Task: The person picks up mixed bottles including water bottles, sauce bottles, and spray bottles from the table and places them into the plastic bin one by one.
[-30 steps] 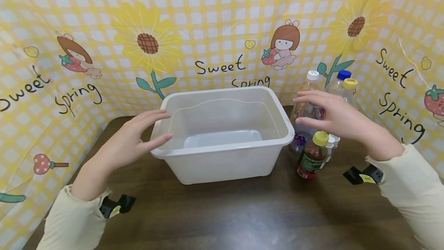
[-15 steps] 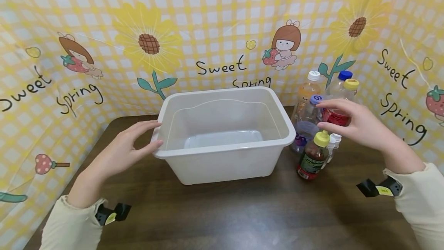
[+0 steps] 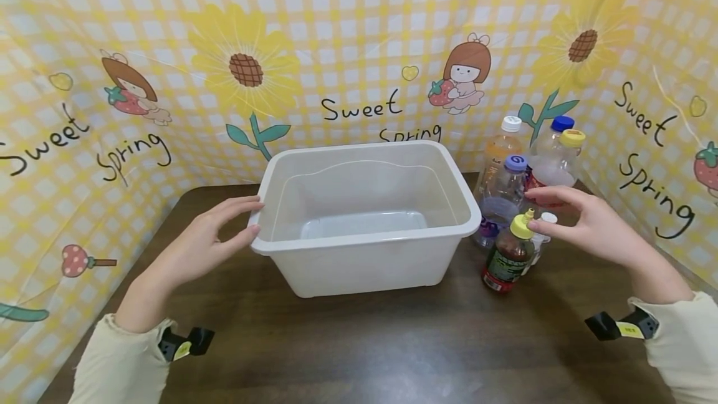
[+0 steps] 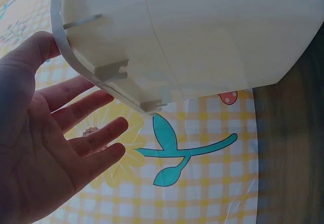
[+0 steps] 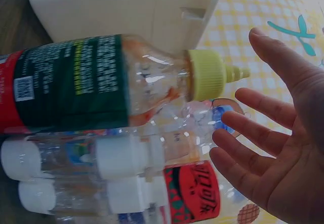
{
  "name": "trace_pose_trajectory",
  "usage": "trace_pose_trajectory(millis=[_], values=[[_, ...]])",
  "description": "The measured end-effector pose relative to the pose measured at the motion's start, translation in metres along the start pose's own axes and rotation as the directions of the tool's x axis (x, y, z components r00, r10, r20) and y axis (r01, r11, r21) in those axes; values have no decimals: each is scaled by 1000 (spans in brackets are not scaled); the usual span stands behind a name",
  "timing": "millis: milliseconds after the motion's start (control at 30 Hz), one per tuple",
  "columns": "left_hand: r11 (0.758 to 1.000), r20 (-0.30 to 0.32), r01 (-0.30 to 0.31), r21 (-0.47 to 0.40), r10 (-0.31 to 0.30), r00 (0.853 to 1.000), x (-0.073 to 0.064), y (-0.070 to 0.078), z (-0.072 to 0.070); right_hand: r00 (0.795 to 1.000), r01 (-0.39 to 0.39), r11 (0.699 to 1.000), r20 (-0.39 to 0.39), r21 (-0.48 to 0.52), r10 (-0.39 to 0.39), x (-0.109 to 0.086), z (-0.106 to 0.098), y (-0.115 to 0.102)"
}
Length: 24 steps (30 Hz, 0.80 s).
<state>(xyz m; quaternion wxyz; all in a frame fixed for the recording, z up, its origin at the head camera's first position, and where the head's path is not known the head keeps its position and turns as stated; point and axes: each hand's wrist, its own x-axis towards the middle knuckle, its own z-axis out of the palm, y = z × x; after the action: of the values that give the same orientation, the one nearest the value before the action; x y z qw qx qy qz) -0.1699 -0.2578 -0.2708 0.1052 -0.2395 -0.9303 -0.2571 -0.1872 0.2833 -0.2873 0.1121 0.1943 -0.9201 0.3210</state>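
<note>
A white plastic tub stands on the table, hollow side up. At its left rim is my left hand, with relaxed fingers and its fingertips right at the edge; in the left wrist view the thumb meets the rim while the other fingers spread below it. My right hand is held by the bottles on the right, thumb and fingers apart and nothing in the palm. Nearest to it is a sauce bottle with a yellow nozzle cap, upright; the right wrist view shows a gap between the fingers and that nozzle.
Behind the sauce bottle stand a purple-capped clear bottle, an orange bottle with a white cap, a red-labelled bottle and small white-capped bottles. Blue and yellow caps show farther back. A checked cloth encloses the table.
My left hand has drawn slightly outward to the tub's left rim. The right hand has moved right and then down, from over the bottles to beside the sauce bottle's cap.
</note>
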Motion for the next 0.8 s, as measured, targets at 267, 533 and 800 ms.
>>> trace_pose_trajectory(millis=[267, 533, 800], values=[[1000, -9, -5, 4, 5, 1000, -1, 0, 1, 999, 17, 1000, 50, 7, -17, -5, 7, 8], [1000, -4, 4, -2, -4, 1000, -1, 1, 0, 998, 51, 999, 39, 16, -52, -6, 18, 15], [1000, -15, -7, 0, 7, 1000, -1, 0, 1, 998, 62, 998, 28, 25, -62, -6, 23, 18]])
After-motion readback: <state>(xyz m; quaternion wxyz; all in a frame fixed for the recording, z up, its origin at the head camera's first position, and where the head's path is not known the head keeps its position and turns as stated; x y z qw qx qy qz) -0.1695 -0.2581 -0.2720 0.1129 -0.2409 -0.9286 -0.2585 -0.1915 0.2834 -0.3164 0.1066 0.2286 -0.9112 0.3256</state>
